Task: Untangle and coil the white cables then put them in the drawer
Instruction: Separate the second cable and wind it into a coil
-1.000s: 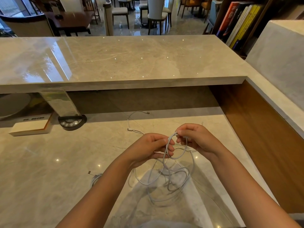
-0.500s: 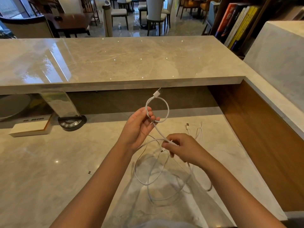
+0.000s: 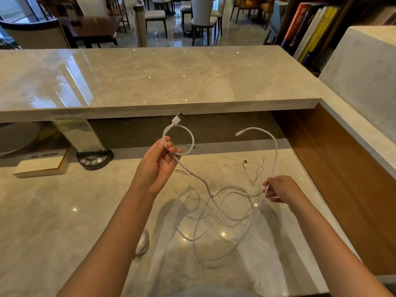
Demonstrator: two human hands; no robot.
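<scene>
- Your left hand (image 3: 157,168) is raised above the marble counter (image 3: 53,211), fingers curled round a thin white cable (image 3: 188,136) that forms one small loop topped by a USB plug (image 3: 177,118).
- Your right hand (image 3: 280,189) pinches the same cable, whose free end arches upward.
- More white cable lies in loose tangled loops (image 3: 214,221) on the counter between your hands.
</scene>
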